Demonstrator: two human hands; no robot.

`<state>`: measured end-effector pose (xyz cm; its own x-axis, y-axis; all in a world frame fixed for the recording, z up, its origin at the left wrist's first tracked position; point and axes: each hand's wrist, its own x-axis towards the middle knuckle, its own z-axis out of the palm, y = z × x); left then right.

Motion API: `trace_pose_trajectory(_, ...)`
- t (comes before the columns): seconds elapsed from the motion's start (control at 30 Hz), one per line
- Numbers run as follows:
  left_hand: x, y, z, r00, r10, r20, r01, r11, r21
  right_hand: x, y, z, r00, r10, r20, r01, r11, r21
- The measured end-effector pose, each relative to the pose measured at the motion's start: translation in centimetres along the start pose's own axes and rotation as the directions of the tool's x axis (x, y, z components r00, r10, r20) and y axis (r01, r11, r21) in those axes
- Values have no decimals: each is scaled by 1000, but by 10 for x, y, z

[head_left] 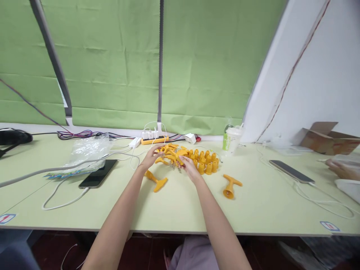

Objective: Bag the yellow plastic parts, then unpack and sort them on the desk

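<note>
A pile of yellow T-shaped handles (165, 159) with metal screws lies between my two hands. My left hand (150, 158) is at the pile's left edge, its fingers and thumb apart and partly hidden among the handles. At the pile's right side, my right hand (189, 168) has its fingers closed on a yellow T-shaped handle (181, 153). Several yellow cup-shaped pieces (208, 167) stand upright just beyond the right hand. One T-handle joined to a cup (156, 180) lies below my left wrist. Another joined piece (231, 185) rests farther right, its hollow end facing me.
A power strip (154, 140) with chargers sits behind the pile. To the left are a phone (98, 174), a plastic bag (90, 150) and cables. At right are a drink cup (233, 140), another phone (292, 171), a cardboard box (330, 140) and another person's hand (343, 168).
</note>
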<state>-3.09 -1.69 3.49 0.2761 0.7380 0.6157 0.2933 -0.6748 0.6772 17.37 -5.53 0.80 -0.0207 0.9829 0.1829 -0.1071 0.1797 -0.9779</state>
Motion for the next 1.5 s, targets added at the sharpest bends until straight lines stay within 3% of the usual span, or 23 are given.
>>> trace_pose_trajectory(0.13, 0, -8, 11, 995, 66, -78, -50, 981, 186, -1, 5, -4, 991, 58, 117, -51, 997, -66)
trace_pose_trajectory(0.27, -1, -14, 14, 991, -47, -126, 76, 967, 242, 3, 12, -2, 988, 25, 153, 10, 974, -227)
trace_pose_trajectory(0.37, -2, -6, 13, 957, -230, -174, 255, 958, 134, 5, 11, -1, 992, -115, 54, 127, 902, -412)
trace_pose_trajectory(0.47, -2, 2, 9, 927, -368, -65, 358, 925, -127, 4, 8, 0, 941, -338, 8, 288, 789, -543)
trace_pose_trajectory(0.57, -1, 5, 2, 948, -313, 61, 317, 901, -296, 4, 8, -1, 918, -395, -43, 304, 769, -563)
trace_pose_trajectory(0.67, 1, 4, -1, 980, -181, 87, 198, 942, -270, 8, 11, -6, 947, -291, -135, 189, 847, -497)
trace_pose_trajectory(0.8, 4, 2, 1, 985, -150, -81, 138, 980, -142, 11, 16, -7, 972, -209, -107, 157, 917, -367)
trace_pose_trajectory(0.9, 8, 4, -1, 963, -203, -177, 162, 961, -224, 8, 14, 2, 965, -250, -81, 213, 926, -312)
trace_pose_trajectory(1.0, 12, 6, -12, 914, -283, -290, 173, 920, -353, 0, 8, 9, 912, -374, -167, 276, 862, -425)
trace_pose_trajectory(1.1, 17, 0, -26, 764, -402, -505, 153, 873, -462, -8, 0, 7, 796, -493, -352, 252, 798, -548)
trace_pose_trajectory(1.17, 25, -7, -33, 708, -477, -522, 187, 838, -512, -13, -6, 2, 715, -512, -476, 203, 804, -560)
trace_pose_trajectory(1.23, 38, -13, -35, 718, -533, -448, 264, 804, -533, -19, -13, -6, 674, -489, -554, 153, 825, -543)
trace_pose_trajectory(1.33, 69, -21, -26, 796, -549, -257, 367, 774, -517, -30, -28, -30, 679, -476, -559, 142, 832, -537)
trace_pose_trajectory(1.43, 101, -32, -2, 859, -502, -105, 417, 802, -427, -39, -43, -73, 757, -464, -459, 175, 821, -543)
trace_pose_trajectory(1.5, 117, -42, 19, 860, -501, -99, 463, 847, -261, -41, -48, -109, 807, -423, -411, 149, 820, -552)
